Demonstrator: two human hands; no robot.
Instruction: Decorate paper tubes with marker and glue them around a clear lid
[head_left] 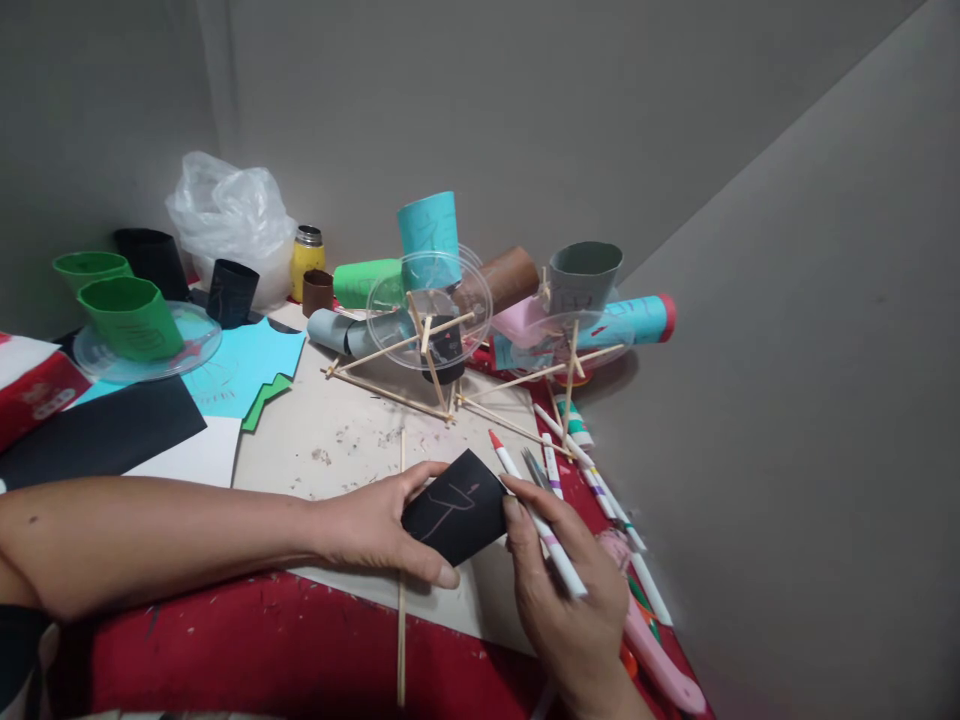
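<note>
Through the head camera I have the left hand gripping a black paper tube, thumb along its lower edge and fingers partly hidden behind. The tube sits tilted above the cream board, near the front edge, and its face carries thin, light drawn lines. My right hand holds a white marker between thumb and fingers, while its thumb and index fingertips are at the tube's right end; I cannot tell how firmly they press. Thin wooden sticks run beneath my left hand and out over the red cloth.

Just beyond my right hand I see scissors, partly hidden. Behind the tube stand stick frames with clear plastic discs; a blue paper tube rises at the left disc, and a grey paper tube at the right one. Far left, a green paper tube rests on a clear plate.
</note>
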